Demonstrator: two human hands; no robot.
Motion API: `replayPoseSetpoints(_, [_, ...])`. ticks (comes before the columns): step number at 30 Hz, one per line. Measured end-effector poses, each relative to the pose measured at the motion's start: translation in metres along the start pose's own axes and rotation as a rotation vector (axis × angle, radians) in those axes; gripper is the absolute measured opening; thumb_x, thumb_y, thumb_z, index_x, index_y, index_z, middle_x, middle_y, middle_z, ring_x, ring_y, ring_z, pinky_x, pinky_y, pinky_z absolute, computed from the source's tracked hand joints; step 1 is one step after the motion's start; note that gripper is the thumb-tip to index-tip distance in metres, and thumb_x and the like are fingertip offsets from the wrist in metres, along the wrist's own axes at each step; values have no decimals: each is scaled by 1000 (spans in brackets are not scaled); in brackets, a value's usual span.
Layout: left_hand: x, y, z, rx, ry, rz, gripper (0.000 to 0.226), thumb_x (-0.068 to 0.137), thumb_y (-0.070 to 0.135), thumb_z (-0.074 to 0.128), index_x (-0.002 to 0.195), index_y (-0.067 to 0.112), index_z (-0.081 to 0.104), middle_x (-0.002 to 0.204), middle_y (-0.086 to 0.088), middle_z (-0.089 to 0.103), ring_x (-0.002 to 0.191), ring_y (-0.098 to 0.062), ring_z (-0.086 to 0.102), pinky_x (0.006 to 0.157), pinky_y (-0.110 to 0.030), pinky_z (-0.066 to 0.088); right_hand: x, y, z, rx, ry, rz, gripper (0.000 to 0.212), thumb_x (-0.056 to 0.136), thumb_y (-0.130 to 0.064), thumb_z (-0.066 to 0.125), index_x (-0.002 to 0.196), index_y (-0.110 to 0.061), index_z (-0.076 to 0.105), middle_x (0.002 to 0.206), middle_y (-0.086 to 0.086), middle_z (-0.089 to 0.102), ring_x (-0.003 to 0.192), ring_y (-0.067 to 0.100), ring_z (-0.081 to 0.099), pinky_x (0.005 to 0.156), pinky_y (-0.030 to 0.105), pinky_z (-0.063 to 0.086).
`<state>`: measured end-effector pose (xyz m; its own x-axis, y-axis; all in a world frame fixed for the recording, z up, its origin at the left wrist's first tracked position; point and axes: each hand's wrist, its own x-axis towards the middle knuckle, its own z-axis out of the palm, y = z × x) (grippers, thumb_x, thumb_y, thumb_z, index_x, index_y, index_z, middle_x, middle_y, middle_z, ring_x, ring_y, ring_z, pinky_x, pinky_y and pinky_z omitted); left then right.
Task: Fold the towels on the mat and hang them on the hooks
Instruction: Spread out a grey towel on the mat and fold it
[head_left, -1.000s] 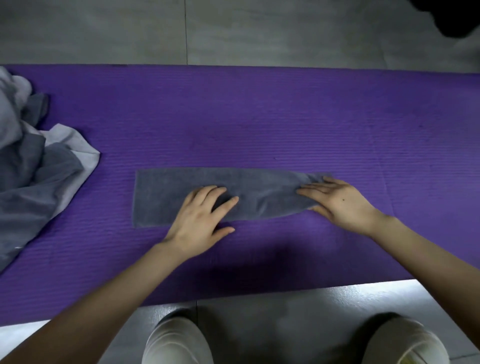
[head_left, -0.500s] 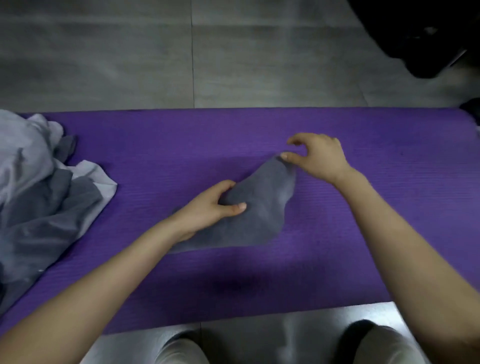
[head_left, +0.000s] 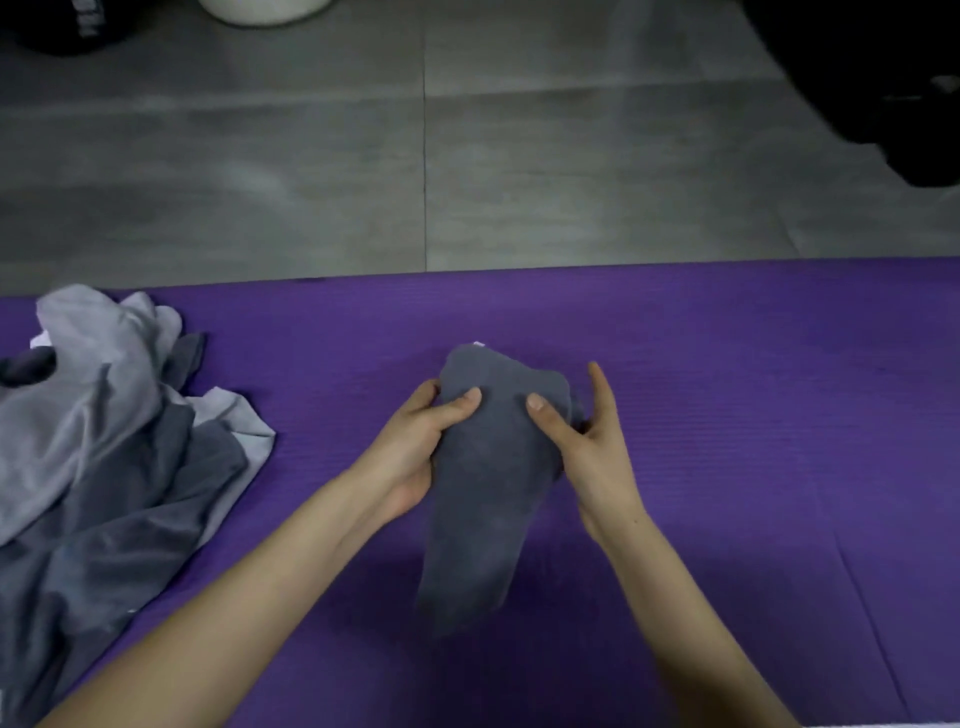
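Grey tiled floor (head_left: 571, 182) fills the upper half; a dark object (head_left: 872, 78) at 1 o'clock is cut off and unidentifiable. Purple mat (head_left: 753, 415) spans the lower half. Loose towel pile (head_left: 104, 441) at 9 o'clock is cropped by the frame edge. Folded dark grey towel (head_left: 483, 493) is at centre over the mat, long axis 12 to 6 o'clock, lower end blurred. Left hand (head_left: 415, 447) and right hand (head_left: 587, 447) grasp its upper part, thumbs in front; fingers behind are mostly hidden.

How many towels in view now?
3 at least: dark grey towel gripped by left hand and right hand over the mat; light grey towel and darker towel heaped left, possibly hiding more.
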<state>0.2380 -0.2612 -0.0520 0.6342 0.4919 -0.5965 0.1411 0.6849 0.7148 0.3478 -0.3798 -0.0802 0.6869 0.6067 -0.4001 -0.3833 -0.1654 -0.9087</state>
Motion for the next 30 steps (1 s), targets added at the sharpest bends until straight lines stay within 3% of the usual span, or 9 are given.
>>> replayPoseSetpoints(4, [17,16,-2,341,101,107,71,77,10,73,134,18,31,114,-5,65,100,-12,65,85,-25,52,20,-23,-5,-191,-127,-62,94,77,-23,75,144,-47,13,118,8,64,110,18,62,88,25,52])
replayPoseSetpoints(7, [14,31,0,567,26,258,101,69,9,80,136,46,15,122,10,59,108,3,57,90,-12,44,24,-49,-12,-322,-401,-79,93,77,-2,73,136,-53,22,141,-16,44,130,1,42,102,19,39])
replayPoseSetpoints(10, [-7,48,13,1040,7,342,90,67,10,81,137,39,33,123,7,56,96,-1,54,73,1,34,11,-75,-14,-652,-361,-177,89,74,3,72,129,-53,31,128,-9,51,111,1,52,87,4,36])
replayPoseSetpoints(13, [-36,64,34,1277,70,410,74,73,14,76,138,24,43,104,-11,62,78,-17,53,67,-16,35,-19,-105,-10,-967,-185,-280,71,76,-7,73,136,-32,45,104,6,62,77,15,55,72,21,38])
replayPoseSetpoints(18, [-90,100,83,1578,95,364,46,77,25,72,121,19,60,108,-18,50,97,-38,47,83,-41,42,-73,-169,-15,-1220,-2,-397,40,65,-21,66,105,-22,64,76,6,69,54,28,62,60,31,36])
replayPoseSetpoints(20, [-114,124,101,1543,45,349,44,72,29,76,114,19,63,116,-13,46,103,-34,43,91,-41,38,-93,-213,-20,-1236,-66,-226,43,66,-30,62,108,-22,66,87,6,71,69,30,66,64,34,39])
replayPoseSetpoints(22, [-143,154,118,1261,-100,218,45,70,18,79,112,17,62,120,-5,45,110,-25,46,95,-32,37,-114,-262,-28,-1116,-212,22,49,74,-39,63,120,-23,60,107,4,69,96,29,63,79,39,44])
replayPoseSetpoints(26, [-227,229,170,711,-47,-26,54,72,7,78,116,25,54,114,11,50,101,-1,50,77,-10,46,-161,-367,-40,-994,-327,127,46,78,-30,73,121,-21,56,112,0,65,105,26,59,84,35,42])
replayPoseSetpoints(30, [-306,288,216,797,-26,6,59,72,13,78,124,19,51,117,7,48,110,-16,51,91,-30,49,-217,-472,-36,-1129,-331,58,44,81,-34,69,121,-25,54,114,-2,65,106,25,59,88,36,42])
